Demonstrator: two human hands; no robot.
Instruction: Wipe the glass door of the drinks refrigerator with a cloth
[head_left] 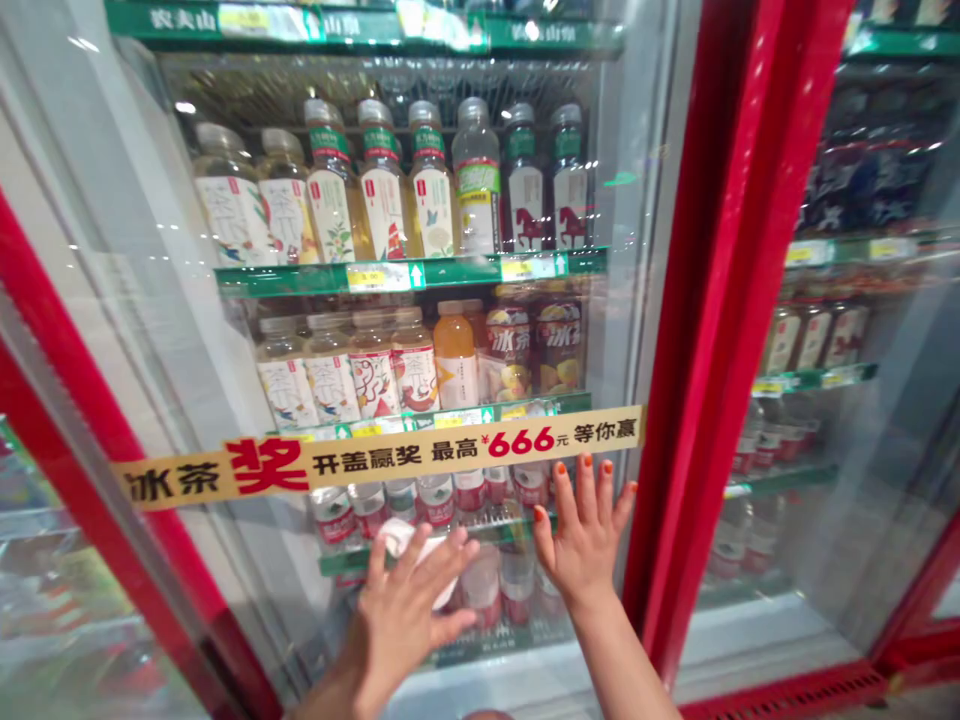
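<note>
My left hand [405, 610] is at the lower middle of the glass door [525, 610], its fingers spread over a folded white cloth [409, 545]. The cloth shows past the index finger and between the fingers, held between the hand and the glass; whether it is fabric or paper I cannot tell. My right hand [589, 530], with orange nails, lies open against the same door near its right edge. Its fingertips reach just below a yellow promotional strip [390, 455] with black and red characters that crosses the glass.
Behind the glass, shelves hold drink bottles [375, 180] in several rows, with green price rails [450, 272]. A red door frame [720, 360] stands at the right, another red frame [97, 430] at the left. Further bottles [810, 335] show in the cooler section on the right.
</note>
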